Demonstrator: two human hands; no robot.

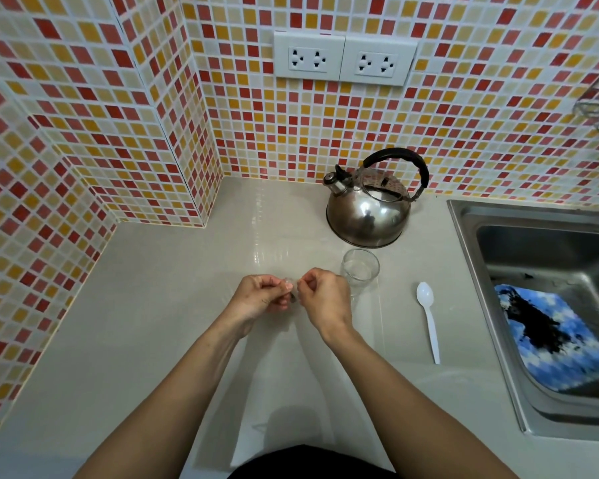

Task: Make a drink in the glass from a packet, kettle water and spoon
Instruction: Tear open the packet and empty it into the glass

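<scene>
Left hand [261, 294], right hand [322, 297] pinch packet [293, 288], mostly hidden, blurred.

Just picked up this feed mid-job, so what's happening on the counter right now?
A person holds a small packet pinched between the left hand and the right hand, over the counter, apparently tearing it open. The glass stands just beyond the right hand and looks empty. The kettle sits behind it near the tiled wall, and the white spoon lies untouched beside the sink. Nothing looks poured or stirred yet.
</scene>
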